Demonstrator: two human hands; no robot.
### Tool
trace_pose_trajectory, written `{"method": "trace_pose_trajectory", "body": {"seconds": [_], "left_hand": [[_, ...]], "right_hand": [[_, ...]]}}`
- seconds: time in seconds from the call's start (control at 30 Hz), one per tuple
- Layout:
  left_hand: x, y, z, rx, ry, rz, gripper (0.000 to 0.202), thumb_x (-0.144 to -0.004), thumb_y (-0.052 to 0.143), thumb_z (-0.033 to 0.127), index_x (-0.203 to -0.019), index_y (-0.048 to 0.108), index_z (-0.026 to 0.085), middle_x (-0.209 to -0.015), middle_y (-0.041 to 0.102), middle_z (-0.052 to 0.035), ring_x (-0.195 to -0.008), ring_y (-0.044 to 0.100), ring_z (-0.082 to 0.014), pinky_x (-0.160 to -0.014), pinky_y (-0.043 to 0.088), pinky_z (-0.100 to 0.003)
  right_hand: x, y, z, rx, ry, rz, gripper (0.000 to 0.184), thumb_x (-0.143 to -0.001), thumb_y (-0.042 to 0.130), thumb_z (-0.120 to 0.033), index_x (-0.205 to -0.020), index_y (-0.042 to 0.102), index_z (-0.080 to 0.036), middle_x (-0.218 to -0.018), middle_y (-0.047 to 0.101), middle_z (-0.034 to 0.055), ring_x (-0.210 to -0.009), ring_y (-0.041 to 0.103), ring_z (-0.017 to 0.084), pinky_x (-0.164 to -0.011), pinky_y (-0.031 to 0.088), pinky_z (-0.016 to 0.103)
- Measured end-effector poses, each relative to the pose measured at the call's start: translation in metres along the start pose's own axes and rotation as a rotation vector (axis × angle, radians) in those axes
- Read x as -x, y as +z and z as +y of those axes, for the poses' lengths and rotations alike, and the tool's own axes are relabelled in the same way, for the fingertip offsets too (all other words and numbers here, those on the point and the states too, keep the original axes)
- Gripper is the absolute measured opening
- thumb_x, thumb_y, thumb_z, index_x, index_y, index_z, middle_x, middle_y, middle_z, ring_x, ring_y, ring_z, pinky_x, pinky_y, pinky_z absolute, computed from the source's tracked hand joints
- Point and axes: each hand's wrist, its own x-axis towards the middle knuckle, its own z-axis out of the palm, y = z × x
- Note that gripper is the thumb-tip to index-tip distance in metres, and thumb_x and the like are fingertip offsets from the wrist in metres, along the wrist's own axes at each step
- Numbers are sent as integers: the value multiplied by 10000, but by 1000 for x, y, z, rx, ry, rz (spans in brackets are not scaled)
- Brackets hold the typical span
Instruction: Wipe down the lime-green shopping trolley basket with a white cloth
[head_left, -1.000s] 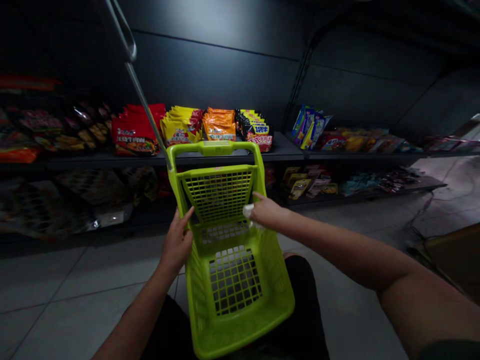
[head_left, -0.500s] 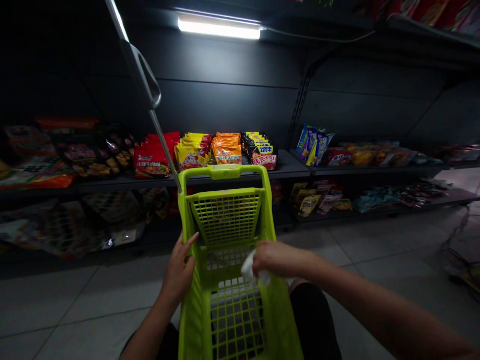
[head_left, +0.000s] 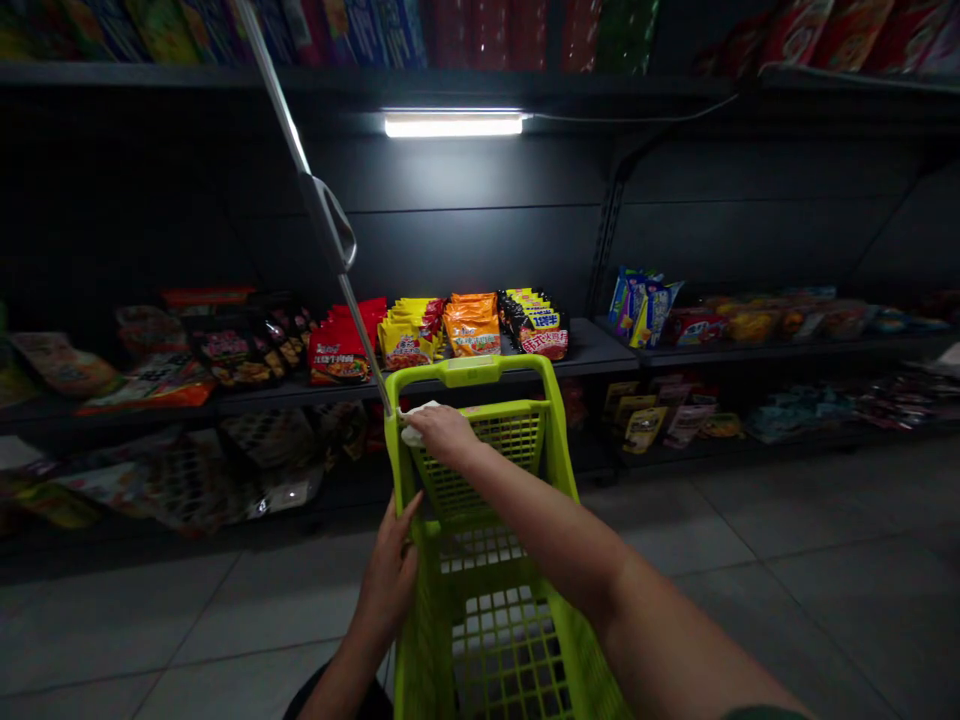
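Observation:
A lime-green plastic shopping basket (head_left: pixel 525 480) stands on end in front of me. My left hand (head_left: pixel 391 575) holds its left rim, fingers wrapped round the edge. My right hand (head_left: pixel 444 432) reaches across to the basket's upper left corner, closed on a white cloth (head_left: pixel 415 412) that it presses against the rim. A grey metal pull handle (head_left: pixel 330 225) rises from that corner up to the left.
Dark store shelves run across the back with packets of instant noodles (head_left: pixel 442 328) and snack bags (head_left: pixel 645 305). A strip light (head_left: pixel 454 125) glows under the upper shelf. Grey floor tiles (head_left: pixel 750 560) lie to both sides.
My right hand has carried the cloth from inside the basket up to its top left corner. The camera has tilted upward, showing the upper shelf. My left hand stays on the left rim.

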Motion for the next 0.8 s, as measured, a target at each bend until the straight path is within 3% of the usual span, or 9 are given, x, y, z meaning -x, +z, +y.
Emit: {"method": "trace_pose_trajectory", "body": {"seconds": [0.1, 0.23, 0.3, 0.37, 0.43, 0.53, 0.63, 0.7, 0.8], "left_hand": [[3, -5, -2, -13, -18, 1, 667, -861, 423, 78, -1501, 477, 259, -1693, 246, -71, -1555, 234, -233, -1251, 259, -489], [8, -5, -2, 3, -47, -7, 649, -881, 417, 82, -1501, 477, 262, -1708, 190, -70, -1555, 215, -242, -1246, 270, -488], [9, -3, 0, 9, -33, -27, 647, -872, 420, 71, -1481, 506, 271, -1706, 199, -63, -1552, 226, -238, -1248, 268, -481], [9, 0, 3, 9, -21, -35, 651, -857, 423, 58, -1459, 536, 277, -1702, 211, -57, -1548, 244, -240, -1246, 272, -483], [8, 4, 7, 20, -13, -26, 648, -843, 428, 48, -1433, 566, 278, -1697, 231, -55, -1542, 265, -248, -1240, 282, -494], [6, 7, 13, 55, -15, -16, 614, -835, 459, 57, -1379, 619, 292, -1683, 276, -38, -1530, 300, -258, -1233, 298, -506], [5, 6, 12, 65, -24, -15, 620, -824, 465, 53, -1364, 632, 309, -1669, 314, -26, -1528, 306, -254, -1233, 300, -510], [5, 3, 8, 63, -15, -16, 623, -836, 453, 62, -1382, 615, 314, -1667, 318, -32, -1531, 301, -248, -1234, 300, -507], [3, -1, -1, 48, 7, -27, 603, -871, 437, 89, -1415, 582, 306, -1677, 293, -48, -1538, 284, -240, -1234, 303, -498]], "right_hand": [[21, -13, 40, 27, 72, -36, 322, -1014, 500, -313, -1308, 622, -264, -1243, 719, 51, -1056, 667, 188, -850, 439, 252], [69, -38, 108, 101, 348, -49, 252, -996, 508, -253, -1187, 673, -239, -1126, 751, 80, -1019, 682, 198, -895, 439, 283], [81, -48, 127, 130, 469, -39, 238, -989, 497, -225, -1134, 686, -217, -1080, 756, 101, -999, 687, 204, -892, 445, 291], [76, -54, 127, 140, 511, -1, 270, -1006, 453, -237, -1143, 681, -197, -1078, 749, 124, -983, 689, 221, -862, 460, 302], [51, -54, 111, 134, 481, 107, 323, -1033, 408, -283, -1240, 647, -217, -1205, 715, 117, -1094, 656, 231, -932, 453, 324], [-4, -44, 73, 120, 233, 281, 385, -1048, 392, -283, -1396, 555, -267, -1492, 547, 70, -1406, 442, 233, -1166, 295, 393], [-45, -31, 51, 123, -36, 164, 373, -1015, 452, -195, -1344, 607, -277, -1516, 529, 32, -1475, 353, 227, -1242, 165, 418], [-54, -26, 58, 115, -72, 80, 340, -998, 494, -197, -1294, 640, -282, -1419, 615, 25, -1402, 454, 217, -1211, 250, 383], [-41, -30, 97, 87, 59, 94, 348, -1031, 439, -259, -1341, 598, -246, -1303, 683, 68, -1178, 626, 212, -1009, 460, 327]]}}
